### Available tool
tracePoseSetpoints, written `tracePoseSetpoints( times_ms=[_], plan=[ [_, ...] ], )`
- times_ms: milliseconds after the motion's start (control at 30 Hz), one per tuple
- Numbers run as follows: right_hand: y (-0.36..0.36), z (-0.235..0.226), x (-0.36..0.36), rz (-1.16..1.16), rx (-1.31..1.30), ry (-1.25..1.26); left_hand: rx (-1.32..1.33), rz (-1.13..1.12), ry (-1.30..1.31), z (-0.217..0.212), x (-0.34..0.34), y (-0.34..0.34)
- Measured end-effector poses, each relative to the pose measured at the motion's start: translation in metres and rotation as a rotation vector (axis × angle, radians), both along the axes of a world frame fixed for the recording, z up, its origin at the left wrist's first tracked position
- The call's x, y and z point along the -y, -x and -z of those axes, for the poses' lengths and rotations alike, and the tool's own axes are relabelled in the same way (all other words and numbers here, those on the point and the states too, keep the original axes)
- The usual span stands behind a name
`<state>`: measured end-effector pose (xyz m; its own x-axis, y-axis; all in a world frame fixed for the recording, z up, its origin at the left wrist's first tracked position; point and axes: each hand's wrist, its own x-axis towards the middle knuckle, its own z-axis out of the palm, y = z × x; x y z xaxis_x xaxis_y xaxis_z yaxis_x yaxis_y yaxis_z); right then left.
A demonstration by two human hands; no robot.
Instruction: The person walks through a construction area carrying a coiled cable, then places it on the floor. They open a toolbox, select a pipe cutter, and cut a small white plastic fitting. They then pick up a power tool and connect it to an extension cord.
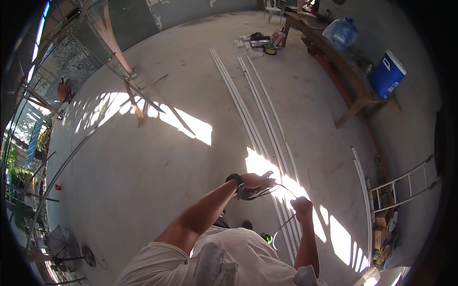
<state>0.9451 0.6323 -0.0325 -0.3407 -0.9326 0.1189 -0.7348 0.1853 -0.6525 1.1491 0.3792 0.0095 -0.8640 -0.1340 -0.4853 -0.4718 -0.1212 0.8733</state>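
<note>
1. Left hand (255, 181) is closed around a coil (250, 192) of thin cable, above the white strips (260, 128) on the floor.
2. Right hand (302, 208) is fisted on the cable (284, 223) running from the coil, just right of it.
3. Bench (343, 71) stands well beyond the strips, with a blue cooler (387, 74).
4. Ladder (405, 188) lies right of the strips.

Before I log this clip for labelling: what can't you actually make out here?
Head view only:
- Wire coil: its windings are too small and blurred to count, and the left hand covers part.
- Right hand: fingers curl away; grip on the wire hidden.
- Floor clutter: too small to identify.
- Ladder: its far end is lost in the dark rim.
</note>
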Motion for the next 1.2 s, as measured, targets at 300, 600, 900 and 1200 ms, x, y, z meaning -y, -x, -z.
tracePoseSetpoints(
  times_ms=[300,600,900,1200],
  plan=[
    [-0.027,-0.055,0.212,0.28,0.348,-0.069,0.231,-0.02,0.118,0.076,0.221,0.029],
    [0.014,-0.02,0.296,0.363,0.174,-0.243,-0.105,-1.052,-0.41,0.075,0.471,0.024],
    [0.118,0.126,0.309,0.709,-0.171,-0.541,0.188,-0.322,0.323,-0.035,0.771,-0.05],
    [0.172,0.123,0.421,0.873,-0.203,-0.332,0.42,-0.063,0.989,-0.053,0.941,-0.054]
  ],
)
